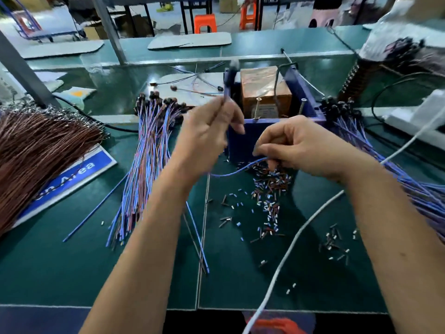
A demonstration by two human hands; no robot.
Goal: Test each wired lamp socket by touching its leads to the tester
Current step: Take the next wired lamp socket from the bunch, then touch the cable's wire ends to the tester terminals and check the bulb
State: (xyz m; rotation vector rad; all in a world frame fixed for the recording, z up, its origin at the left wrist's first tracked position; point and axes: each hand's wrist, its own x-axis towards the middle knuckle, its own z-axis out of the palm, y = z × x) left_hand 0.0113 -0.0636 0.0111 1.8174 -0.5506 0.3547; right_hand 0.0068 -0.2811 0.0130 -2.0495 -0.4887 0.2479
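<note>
socket wires (237, 171) span both hands, tester (265, 97) behind, clippings (269, 189) below.

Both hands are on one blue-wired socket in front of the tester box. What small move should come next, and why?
Probably bring the lead ends up to the tester's two metal posts. The left hand holds the socket end raised beside the box, the right hand pinches the blue wire low in front of it, and nothing appears to touch the posts. Motion blur hides the lead tips themselves.

A green tabletop (72, 273) runs under grey frame posts (108, 27); beyond it stand orange stools (205, 22) on a pale floor (231, 20)
</note>
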